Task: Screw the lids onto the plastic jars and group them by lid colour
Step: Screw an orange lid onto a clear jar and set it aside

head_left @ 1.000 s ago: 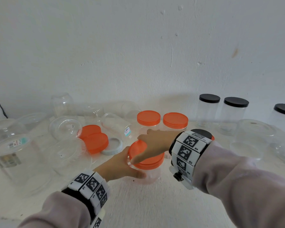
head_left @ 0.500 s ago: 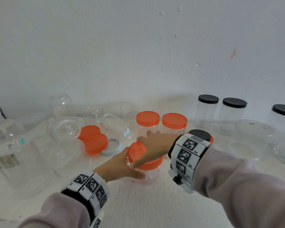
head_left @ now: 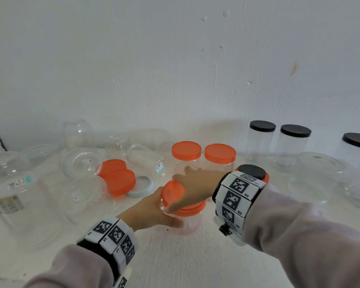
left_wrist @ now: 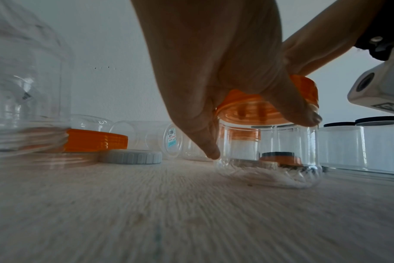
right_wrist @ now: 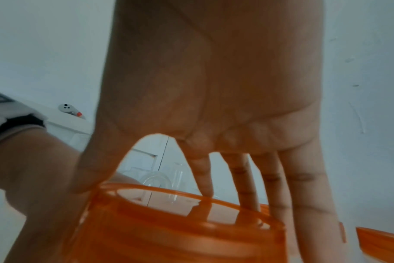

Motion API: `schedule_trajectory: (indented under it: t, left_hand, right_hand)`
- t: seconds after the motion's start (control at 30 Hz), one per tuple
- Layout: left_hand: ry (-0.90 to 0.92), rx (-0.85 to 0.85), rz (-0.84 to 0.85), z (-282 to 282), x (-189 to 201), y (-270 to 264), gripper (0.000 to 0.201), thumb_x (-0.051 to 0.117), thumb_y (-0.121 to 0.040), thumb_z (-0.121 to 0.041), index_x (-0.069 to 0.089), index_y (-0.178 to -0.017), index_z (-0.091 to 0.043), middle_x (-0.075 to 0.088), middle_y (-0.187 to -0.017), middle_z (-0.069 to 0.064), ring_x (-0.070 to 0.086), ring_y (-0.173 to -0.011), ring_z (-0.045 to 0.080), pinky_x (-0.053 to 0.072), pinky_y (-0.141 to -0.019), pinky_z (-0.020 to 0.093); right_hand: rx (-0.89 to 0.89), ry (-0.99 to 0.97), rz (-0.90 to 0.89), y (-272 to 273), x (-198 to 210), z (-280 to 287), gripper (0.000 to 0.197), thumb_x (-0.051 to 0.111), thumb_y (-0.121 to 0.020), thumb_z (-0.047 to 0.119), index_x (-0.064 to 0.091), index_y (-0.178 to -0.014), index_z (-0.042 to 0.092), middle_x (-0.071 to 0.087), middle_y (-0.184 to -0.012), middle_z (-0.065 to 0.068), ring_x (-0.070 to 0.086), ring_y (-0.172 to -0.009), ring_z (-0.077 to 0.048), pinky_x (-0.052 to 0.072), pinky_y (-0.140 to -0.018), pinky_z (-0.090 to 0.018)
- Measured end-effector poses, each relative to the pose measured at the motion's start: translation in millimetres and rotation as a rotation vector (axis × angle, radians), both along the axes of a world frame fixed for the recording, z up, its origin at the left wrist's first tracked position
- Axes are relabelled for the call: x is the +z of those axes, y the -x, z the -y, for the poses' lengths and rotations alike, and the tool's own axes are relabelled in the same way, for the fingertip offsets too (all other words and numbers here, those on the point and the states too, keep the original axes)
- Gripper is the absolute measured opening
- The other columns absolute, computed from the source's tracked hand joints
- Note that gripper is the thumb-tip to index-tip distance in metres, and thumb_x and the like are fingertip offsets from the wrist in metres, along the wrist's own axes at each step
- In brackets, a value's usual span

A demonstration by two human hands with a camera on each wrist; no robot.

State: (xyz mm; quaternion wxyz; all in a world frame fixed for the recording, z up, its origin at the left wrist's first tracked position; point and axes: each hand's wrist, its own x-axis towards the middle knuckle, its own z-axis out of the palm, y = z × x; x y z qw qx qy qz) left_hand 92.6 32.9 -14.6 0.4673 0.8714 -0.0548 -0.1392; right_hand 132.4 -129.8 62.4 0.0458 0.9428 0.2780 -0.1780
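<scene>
On the tabletop (head_left: pixel 175 256), many clear jars (head_left: pixel 81 196) lay lidless at left; black-lidded jars (head_left: pixel 262 140) and two orange-lidded jars (head_left: pixel 186 156) stood grouped. At centre, the left hand (head_left: pixel 146 210) gripped a jar (head_left: pixel 190 224) while the right hand (head_left: pixel 192 189) clasped its orange lid (head_left: pixel 187 210), apparently mid-screwing.

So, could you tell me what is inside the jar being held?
The jar looks empty through its clear wall; the left hand covers part of it.
</scene>
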Motion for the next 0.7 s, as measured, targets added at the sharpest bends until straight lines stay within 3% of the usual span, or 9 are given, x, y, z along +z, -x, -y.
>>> schedule_trajectory:
  t: [0.13,0.3,0.7]
  left_hand:
    - [0.031,-0.001,-0.002,0.6,-0.2,0.7,0.120,0.090,-0.044,-0.047,0.027,-0.145,-0.029,0.050,-0.136,-0.012,0.048,-0.126,0.010,0.039,-0.109,0.038]
    - [0.006,0.002,0.012,0.7,0.7,1.7,0.122,0.088,-0.041,-0.053,0.028,-0.144,-0.029,0.051,-0.136,-0.012,0.049,-0.125,0.010,0.040,-0.108,0.038]
    - [-0.004,0.036,0.023,3.6,0.2,2.6,0.102,0.092,-0.057,-0.030,0.034,-0.141,-0.028,0.055,-0.129,-0.013,0.052,-0.120,0.008,0.045,-0.104,0.036]
  right_hand:
    - [0.056,-0.020,-0.075,-4.8,6.2,5.4,0.106,0.068,-0.066,0.072,0.012,-0.150,0.040,0.025,-0.146,0.004,0.029,-0.136,-0.025,0.036,-0.103,-0.052]
    - [0.078,-0.062,-0.036,-6.3,1.5,9.1,0.102,0.065,-0.067,0.075,0.017,-0.149,0.038,0.031,-0.140,0.003,0.032,-0.131,-0.025,0.039,-0.100,-0.051]
    - [0.079,-0.147,0.088,3.5,-20.8,13.9,0.097,0.052,-0.073,0.080,0.023,-0.148,0.025,0.030,-0.139,-0.007,0.028,-0.127,-0.031,0.039,-0.097,-0.050]
